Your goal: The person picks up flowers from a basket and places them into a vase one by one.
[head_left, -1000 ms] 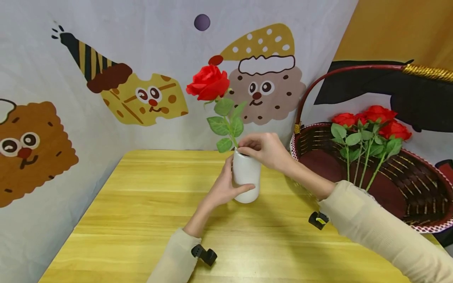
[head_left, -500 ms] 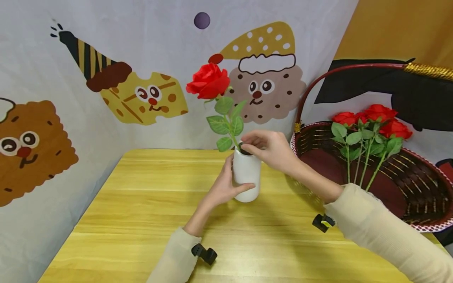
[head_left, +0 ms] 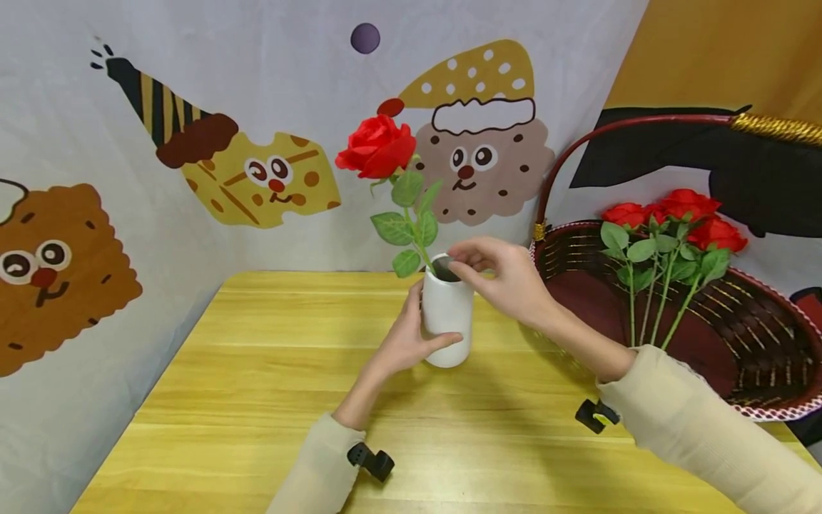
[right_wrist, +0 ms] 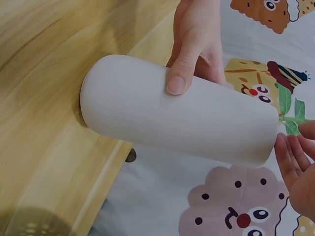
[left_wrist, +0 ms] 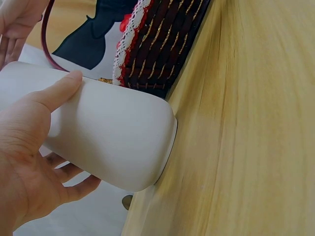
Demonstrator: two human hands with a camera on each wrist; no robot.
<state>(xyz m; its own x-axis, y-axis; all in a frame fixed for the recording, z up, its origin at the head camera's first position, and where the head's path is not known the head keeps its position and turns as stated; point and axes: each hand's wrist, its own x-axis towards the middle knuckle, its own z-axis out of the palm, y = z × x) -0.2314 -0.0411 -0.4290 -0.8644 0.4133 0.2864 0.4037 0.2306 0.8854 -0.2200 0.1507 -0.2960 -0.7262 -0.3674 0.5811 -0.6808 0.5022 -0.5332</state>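
A white vase stands upright on the wooden table, one red artificial rose in it. Its green stem leans left against the rim, and the lower end is hidden inside. My left hand grips the vase from the left; in the left wrist view the thumb lies across one side and the fingers wrap behind. At the right of the mouth is my right hand, fingers loosely bent, thumb and fingertips apart right at the rim. Nothing shows between them, and the stem is away from them.
To the right, a dark brown woven basket with a tall arched handle holds several red roses. A cloth printed with cartoon biscuits hangs behind the wooden table.
My right hand has drawn away from the stem toward the right side of the mouth, its fingers parting. The dark opening now shows more. My left hand and the vase have stayed put.
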